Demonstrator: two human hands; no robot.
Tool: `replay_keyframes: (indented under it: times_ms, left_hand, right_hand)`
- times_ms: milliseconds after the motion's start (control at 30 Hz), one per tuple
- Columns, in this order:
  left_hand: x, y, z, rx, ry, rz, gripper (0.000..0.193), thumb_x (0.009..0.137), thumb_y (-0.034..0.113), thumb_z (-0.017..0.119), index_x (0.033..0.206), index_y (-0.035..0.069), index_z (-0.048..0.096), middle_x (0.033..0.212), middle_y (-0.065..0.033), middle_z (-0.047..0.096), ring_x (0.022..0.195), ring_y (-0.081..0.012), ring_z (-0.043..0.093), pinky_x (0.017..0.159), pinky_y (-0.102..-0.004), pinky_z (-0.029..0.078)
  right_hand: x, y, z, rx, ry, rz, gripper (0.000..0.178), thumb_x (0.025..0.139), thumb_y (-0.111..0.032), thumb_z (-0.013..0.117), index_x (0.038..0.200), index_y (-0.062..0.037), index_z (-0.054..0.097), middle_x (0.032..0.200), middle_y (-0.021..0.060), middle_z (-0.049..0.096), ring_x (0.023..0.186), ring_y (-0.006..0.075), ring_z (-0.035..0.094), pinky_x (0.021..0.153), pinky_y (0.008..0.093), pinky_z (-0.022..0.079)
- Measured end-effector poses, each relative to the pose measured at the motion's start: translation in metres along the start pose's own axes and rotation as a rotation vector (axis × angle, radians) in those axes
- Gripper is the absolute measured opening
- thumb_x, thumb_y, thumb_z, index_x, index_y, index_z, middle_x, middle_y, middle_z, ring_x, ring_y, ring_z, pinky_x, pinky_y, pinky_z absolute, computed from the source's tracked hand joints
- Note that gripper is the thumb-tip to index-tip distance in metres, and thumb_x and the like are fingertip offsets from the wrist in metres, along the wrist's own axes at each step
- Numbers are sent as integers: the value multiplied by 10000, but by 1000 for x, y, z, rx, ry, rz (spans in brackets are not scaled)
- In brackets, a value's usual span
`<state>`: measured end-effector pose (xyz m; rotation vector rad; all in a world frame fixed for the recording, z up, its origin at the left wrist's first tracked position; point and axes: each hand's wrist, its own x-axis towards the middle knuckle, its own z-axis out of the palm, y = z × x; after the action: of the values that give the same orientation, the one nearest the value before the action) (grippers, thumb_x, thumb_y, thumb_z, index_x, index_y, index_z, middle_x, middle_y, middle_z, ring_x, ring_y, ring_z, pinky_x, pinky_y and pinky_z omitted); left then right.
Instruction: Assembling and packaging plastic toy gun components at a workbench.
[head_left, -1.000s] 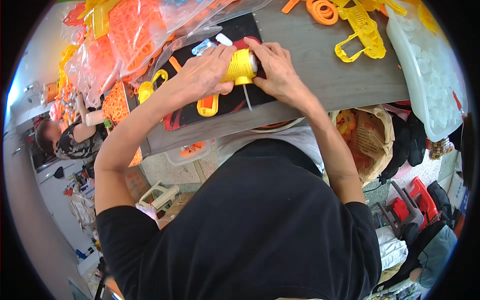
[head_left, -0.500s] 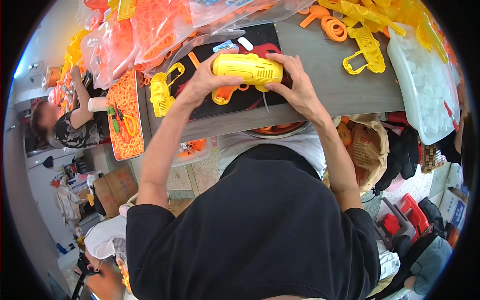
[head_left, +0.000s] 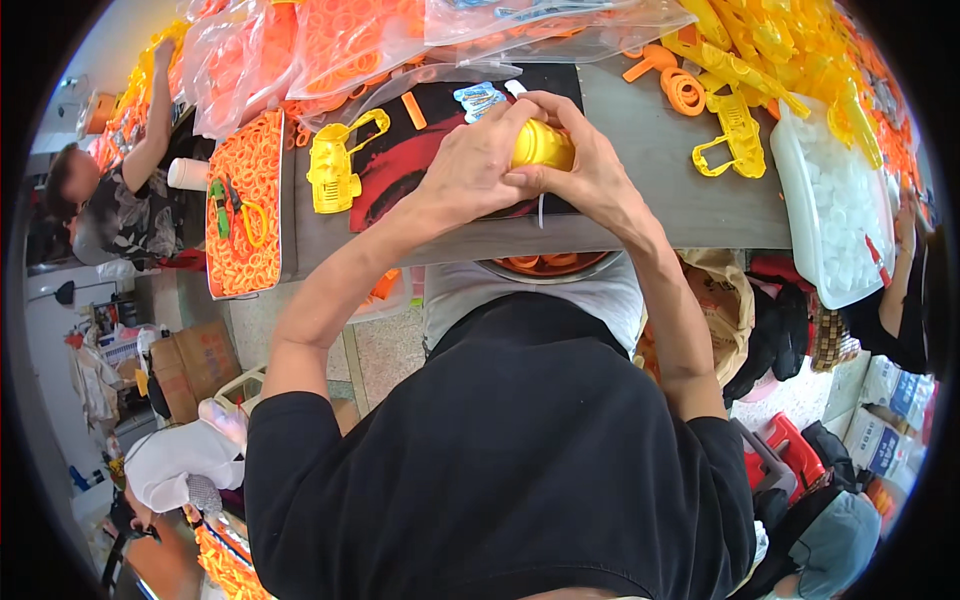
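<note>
Both hands wrap round a yellow plastic toy housing (head_left: pixel 543 147) above the black and red mat (head_left: pixel 385 172). My left hand (head_left: pixel 472 168) covers its left side, fingers closed over it. From the right, my right hand (head_left: pixel 588 165) grips it, thumb in front and fingers over the top. Only a rounded yellow part shows between the hands; the rest is hidden. A thin pale wire or strip (head_left: pixel 541 212) hangs below them. Behind my left hand lie a blue printed piece (head_left: pixel 478 99) and a small white piece (head_left: pixel 515 88).
Yellow half shells lie left (head_left: pixel 335 178) and right (head_left: pixel 738 135). A tray of orange rings (head_left: pixel 245 165) holds green-handled cutters (head_left: pixel 220 208). Bags of orange rings (head_left: pixel 345 45) line the back. At right are orange rings (head_left: pixel 684 92) and a tray of translucent pieces (head_left: pixel 806 215). Other people work on both sides.
The housing has turned from lying lengthwise between my hands, and less of it shows. My left hand has moved right, closer to my right hand, and now covers much of the housing.
</note>
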<state>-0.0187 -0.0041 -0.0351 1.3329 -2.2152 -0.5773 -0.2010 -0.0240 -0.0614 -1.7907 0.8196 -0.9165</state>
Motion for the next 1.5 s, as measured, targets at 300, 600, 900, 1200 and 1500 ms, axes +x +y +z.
replay_keyframes:
  times_ms: [300, 600, 900, 1200, 1500]
  left_hand:
    - [-13, -17, -48, -305, -37, -20, 645, 720, 266, 889, 1227, 69, 541, 1044, -80, 663, 957, -212, 671, 872, -325, 530]
    - [14, -18, -71, -444, 154, 143, 626, 745, 177, 863, 1284, 40, 576, 1100, -104, 720, 978, -204, 713, 863, -339, 568]
    - [0, -57, -15, -1058, 473, -81, 617, 730, 57, 835, 1283, -13, 570, 1202, -112, 683, 1074, -169, 663, 949, -327, 532]
    - [2, -64, -51, -895, 240, 184, 896, 676, 208, 928, 1408, 80, 427, 1386, -224, 548, 1306, -407, 533, 1101, -547, 449]
    - [2, -55, -40, -986, 231, 243, 866, 690, 224, 919, 1389, 80, 428, 1238, -170, 599, 1234, -362, 581, 1082, -520, 474]
  right_hand:
    - [-9, -16, -29, 80, -63, 142, 800, 731, -148, 866, 1405, -2, 462, 1205, 98, 633, 1113, 219, 611, 985, 355, 491]
    - [7, -40, -37, -19, 176, -288, 787, 857, -167, 762, 1500, -4, 339, 1467, 99, 474, 1279, 222, 527, 1086, 341, 406]
    - [-8, 2, 9, 484, 54, 104, 507, 1009, -142, 587, 1466, 8, 425, 1308, 129, 612, 1152, 204, 635, 1001, 328, 501]
    - [-16, 12, 3, 16, 117, -124, 474, 967, -24, 596, 1426, -20, 474, 1286, 155, 634, 1089, 238, 674, 946, 325, 516]
    - [-21, -2, -15, 144, 26, -52, 526, 976, 2, 576, 1478, -37, 423, 1400, 125, 548, 1231, 200, 570, 1022, 303, 466]
